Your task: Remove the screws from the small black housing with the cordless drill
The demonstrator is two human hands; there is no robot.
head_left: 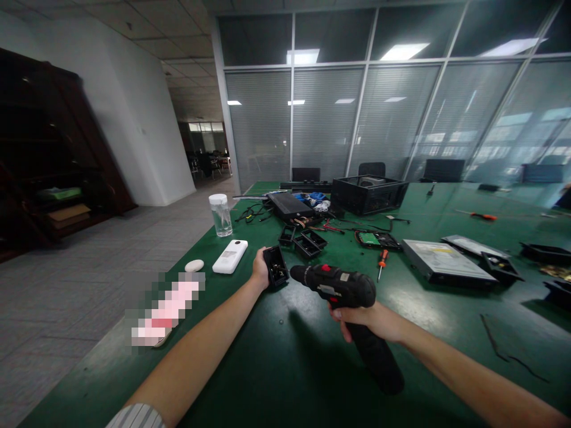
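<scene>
A black cordless drill (341, 283) is gripped in my right hand (368, 318), its chuck pointing left. My left hand (261, 270) holds a small black plastic tray (275, 266), tipped up so that its inside faces me. Some small metallic bits, perhaps screws, show inside that tray. The drill's tip is just right of the tray, and whether the two touch is hard to see. Behind the tray stand several more small black trays (308, 244) on the green table (250, 368).
On the left are a white-lidded jar (220, 215), a white device (230, 257) and a pixelated object (169, 309). Farther back stand a black computer case (369, 195) and cables. An orange screwdriver (382, 261), a circuit board (377, 239) and an optical drive (446, 261) lie right.
</scene>
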